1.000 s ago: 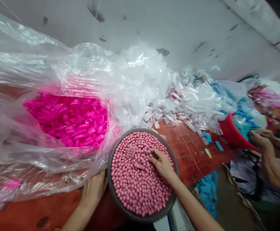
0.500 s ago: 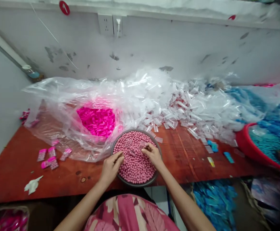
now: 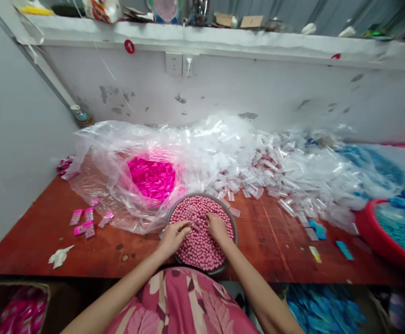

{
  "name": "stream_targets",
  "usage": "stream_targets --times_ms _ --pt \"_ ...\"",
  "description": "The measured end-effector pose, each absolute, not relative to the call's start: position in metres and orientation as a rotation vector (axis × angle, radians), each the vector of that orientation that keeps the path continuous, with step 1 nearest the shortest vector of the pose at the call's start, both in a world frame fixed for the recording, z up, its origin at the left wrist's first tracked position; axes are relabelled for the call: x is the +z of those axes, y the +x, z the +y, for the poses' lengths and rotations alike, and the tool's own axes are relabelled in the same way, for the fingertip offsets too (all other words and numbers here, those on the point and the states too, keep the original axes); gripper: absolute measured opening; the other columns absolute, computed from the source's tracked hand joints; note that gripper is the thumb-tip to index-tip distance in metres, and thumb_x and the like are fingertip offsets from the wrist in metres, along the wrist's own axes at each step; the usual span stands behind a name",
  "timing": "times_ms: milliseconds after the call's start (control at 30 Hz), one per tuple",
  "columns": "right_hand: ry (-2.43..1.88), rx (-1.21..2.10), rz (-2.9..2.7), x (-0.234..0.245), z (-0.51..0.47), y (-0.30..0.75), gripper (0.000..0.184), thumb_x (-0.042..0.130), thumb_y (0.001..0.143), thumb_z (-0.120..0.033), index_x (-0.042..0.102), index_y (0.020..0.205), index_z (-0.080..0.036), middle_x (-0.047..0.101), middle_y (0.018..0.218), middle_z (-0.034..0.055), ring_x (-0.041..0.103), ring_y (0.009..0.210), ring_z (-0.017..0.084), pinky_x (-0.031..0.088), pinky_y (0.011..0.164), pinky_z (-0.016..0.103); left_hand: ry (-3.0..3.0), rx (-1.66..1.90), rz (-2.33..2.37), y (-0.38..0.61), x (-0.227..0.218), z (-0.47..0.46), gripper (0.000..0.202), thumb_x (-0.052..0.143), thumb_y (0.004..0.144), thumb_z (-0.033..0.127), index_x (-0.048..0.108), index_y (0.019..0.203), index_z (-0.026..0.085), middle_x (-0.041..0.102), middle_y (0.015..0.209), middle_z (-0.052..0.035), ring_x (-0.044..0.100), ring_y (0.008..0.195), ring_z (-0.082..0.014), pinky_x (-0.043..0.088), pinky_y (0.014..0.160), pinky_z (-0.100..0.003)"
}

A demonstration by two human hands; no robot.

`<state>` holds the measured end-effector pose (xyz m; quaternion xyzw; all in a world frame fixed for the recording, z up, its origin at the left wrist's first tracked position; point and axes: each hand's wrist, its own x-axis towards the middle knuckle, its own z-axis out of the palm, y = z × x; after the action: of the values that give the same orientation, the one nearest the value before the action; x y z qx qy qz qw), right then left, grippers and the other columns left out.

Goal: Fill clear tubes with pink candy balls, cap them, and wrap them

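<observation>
A dark round bowl [image 3: 235,234] full of pink beads [image 3: 202,250] stands at the table's front edge. My left hand [image 3: 175,237] is over its left side, thumb and fingers closed together; what they hold is too small to make out. My right hand [image 3: 218,228] reaches into the beads from the right, its fingers closed and bent down around a small clear plastic case, mostly hidden by the hand. Between both hands, small clear cases [image 3: 191,211] lie on the beads, partly blurred.
Behind the bowl, a clear bag [image 3: 114,195] holds bright pink caps [image 3: 154,178]. Many clear cases [image 3: 251,178] are heaped to the right. Bead-filled pink-capped cases [image 3: 89,225] lie left. A red basin [image 3: 365,227] of blue beads stands far right. Cartons stand below the table edge.
The view has tilted up, showing the shelf above. My right hand has lowered its fingers into the beads, and my left has moved slightly inward. Another person's hand has left the red basin.
</observation>
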<state>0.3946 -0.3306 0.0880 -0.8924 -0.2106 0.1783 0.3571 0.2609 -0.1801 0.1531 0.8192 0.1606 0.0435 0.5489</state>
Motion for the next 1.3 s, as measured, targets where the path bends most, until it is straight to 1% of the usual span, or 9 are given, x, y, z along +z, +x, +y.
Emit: stream_targets --times_ms 300,467,567,667,800,933,1033,1133,1300 --pt "-1.838 0.583 -0.570 0.116 -0.334 0.390 0.019 0.051 0.075 -0.033 0.054 0.086 -0.018 0.062 0.081 0.0018 0.058 0.073 0.016 0.046 0.064 0.027 1.692 0.072 0.300 0.303 0.139 -0.181 0.046 0.055 0.074 0.030 0.051 0.118 0.018 0.057 0.117 -0.0080 0.056 0.101 -0.0213 0.042 0.088 -0.034" --pt "-1.724 0.617 -0.546 0.135 -0.321 0.385 0.020 0.057 0.073 -0.033 0.055 0.086 -0.018 0.061 0.076 0.0012 0.058 0.070 0.015 0.048 0.063 0.027 1.464 0.069 0.246 0.315 0.140 -0.183 0.029 0.052 0.076 0.032 0.062 0.099 0.016 0.065 0.098 -0.0046 0.057 0.093 -0.0196 0.042 0.086 -0.032" --pt "-1.779 0.593 -0.584 0.151 -0.315 0.388 0.035 0.058 0.073 -0.030 0.050 0.106 -0.020 0.061 0.079 0.0013 0.059 0.069 0.015 0.049 0.064 0.027 1.220 0.001 0.313 0.315 0.141 -0.175 0.031 0.055 0.074 0.035 0.061 0.096 0.014 0.064 0.088 -0.0039 0.059 0.080 -0.0182 0.047 0.074 -0.032" --pt "-1.924 0.504 -0.813 0.167 -0.308 0.394 0.042 0.054 0.076 -0.027 0.047 0.117 -0.024 0.062 0.094 0.0043 0.060 0.080 0.016 0.048 0.075 0.032 1.094 -0.059 0.302 0.312 0.145 -0.163 0.035 0.056 0.073 0.039 0.060 0.097 0.014 0.062 0.086 -0.0038 0.059 0.074 -0.0177 0.049 0.067 -0.032" --pt "-1.969 0.415 -1.147 0.173 -0.299 0.397 0.029 0.048 0.080 -0.025 0.056 0.108 -0.024 0.063 0.103 0.0057 0.058 0.096 0.019 0.044 0.084 0.034 1.240 -0.067 0.238 0.307 0.153 -0.146 0.030 0.056 0.073 0.038 0.064 0.090 0.013 0.062 0.078 -0.0038 0.058 0.071 -0.0174 0.048 0.068 -0.030" --pt "-2.102 0.394 -1.145 0.163 -0.303 0.396 0.018 0.050 0.080 -0.031 0.060 0.092 -0.023 0.067 0.085 0.0052 0.063 0.074 0.018 0.049 0.068 0.029 1.386 -0.010 0.182 0.297 0.150 -0.131 0.026 0.054 0.076 0.035 0.066 0.087 0.015 0.064 0.084 -0.0044 0.057 0.082 -0.0189 0.044 0.078 -0.030" --pt "-2.258 0.390 -1.109 0.156 -0.298 0.403 0.025 0.051 0.078 -0.039 0.059 0.094 -0.021 0.067 0.080 0.0052 0.063 0.064 0.019 0.050 0.060 0.030 1.313 0.044 0.269 0.281 0.140 -0.121 0.030 0.056 0.074 0.035 0.063 0.097 0.016 0.064 0.089 -0.0043 0.057 0.084 -0.0181 0.043 0.079 -0.031" --pt "-2.320 0.344 -1.176 0.155 -0.264 0.414 0.035 0.051 0.078 -0.040 0.056 0.106 -0.019 0.066 0.093 0.0081 0.063 0.075 0.021 0.049 0.068 0.033 1.067 0.044 0.376 0.261 0.135 -0.110 0.041 0.060 0.072 0.038 0.057 0.107 0.018 0.063 0.096 -0.0060 0.059 0.085 -0.0182 0.046 0.076 -0.033" --pt "-2.478 0.346 -1.209 0.149 -0.169 0.431 0.027 0.041 0.084 -0.029 0.060 0.100 -0.018 0.066 0.096 0.0074 0.060 0.088 0.019 0.044 0.077 0.028 0.854 0.097 0.479 0.238 0.141 -0.087 0.035 0.064 0.068 0.038 0.060 0.094 0.015 0.063 0.088 -0.0064 0.060 0.078 -0.0163 0.049 0.073 -0.032"
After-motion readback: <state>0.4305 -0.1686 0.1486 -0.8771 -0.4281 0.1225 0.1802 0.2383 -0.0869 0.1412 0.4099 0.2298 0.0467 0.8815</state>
